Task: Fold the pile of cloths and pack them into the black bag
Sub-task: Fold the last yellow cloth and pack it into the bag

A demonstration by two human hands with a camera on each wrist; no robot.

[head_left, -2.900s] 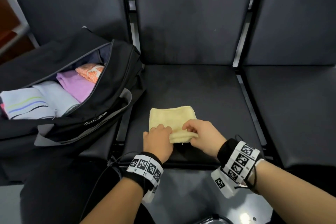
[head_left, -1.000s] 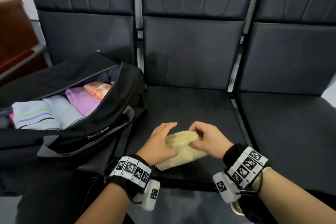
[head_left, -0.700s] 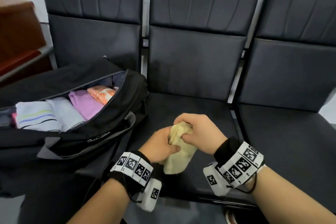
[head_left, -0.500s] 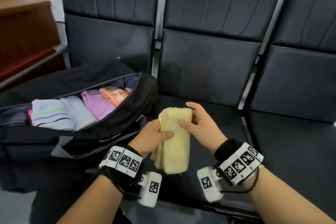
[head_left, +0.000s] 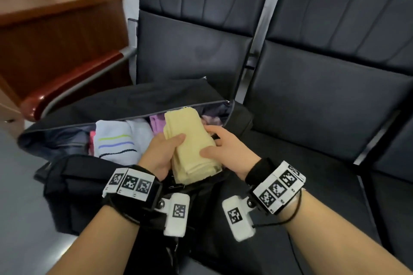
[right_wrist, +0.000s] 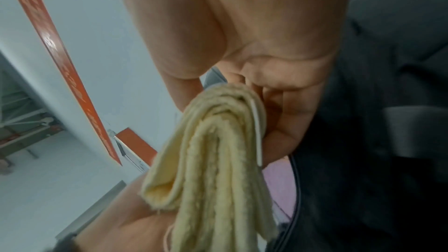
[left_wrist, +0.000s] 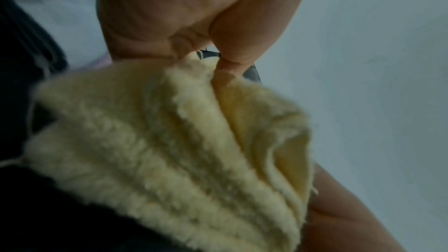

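Observation:
A folded pale yellow cloth stands on edge over the near rim of the open black bag. My left hand grips its left side, thumb across the front. My right hand holds its right side between thumb and fingers. The left wrist view shows the yellow cloth and its stacked folds under my left hand. In the right wrist view the yellow cloth hangs from my right hand. Inside the bag lie a white striped cloth, a pale one and a purple cloth.
The bag rests on the left black seat of a row of chairs. The middle seat lies to its right. A red-brown wooden desk stands at the far left, with pale things on top.
Both hands lifted the folded yellow cloth off the middle seat, turned it on edge and carried it left over the open bag. The view swung left with it.

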